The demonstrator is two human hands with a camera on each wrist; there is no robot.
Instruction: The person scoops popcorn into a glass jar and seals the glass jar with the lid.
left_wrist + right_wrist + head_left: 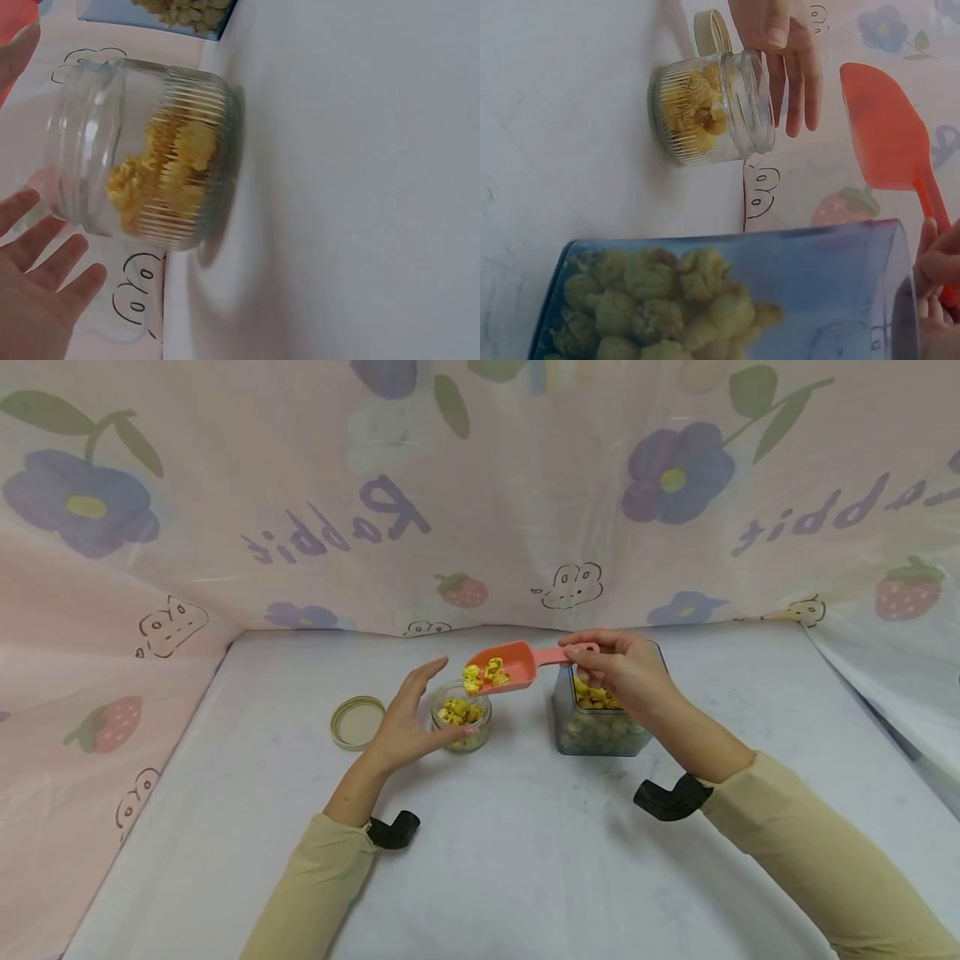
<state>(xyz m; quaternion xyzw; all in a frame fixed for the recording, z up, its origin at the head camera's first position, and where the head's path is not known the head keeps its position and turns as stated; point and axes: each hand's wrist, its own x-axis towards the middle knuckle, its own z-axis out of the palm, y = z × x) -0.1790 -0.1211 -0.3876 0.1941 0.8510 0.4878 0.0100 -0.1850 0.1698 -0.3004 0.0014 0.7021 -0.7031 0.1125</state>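
My right hand (626, 672) pinches the handle of a pink-red scoop (517, 664), which carries several pieces of yellow popcorn (492, 672) near its front lip. The scoop's lip hangs over the rim of a ribbed glass jar (161, 154), partly filled with popcorn. My left hand (408, 718) is spread beside the jar, thumb on the near side and fingers on the far side, without gripping it. Beneath my right hand stands a clear bluish square container (727, 292) with more popcorn, partly hidden by that hand in the head view.
A round cream lid (359, 723) lies on the white table left of the jar, behind my left hand. A pink printed curtain (487, 527) rises along the table's back edge. Each wrist wears a black mount (673, 797).
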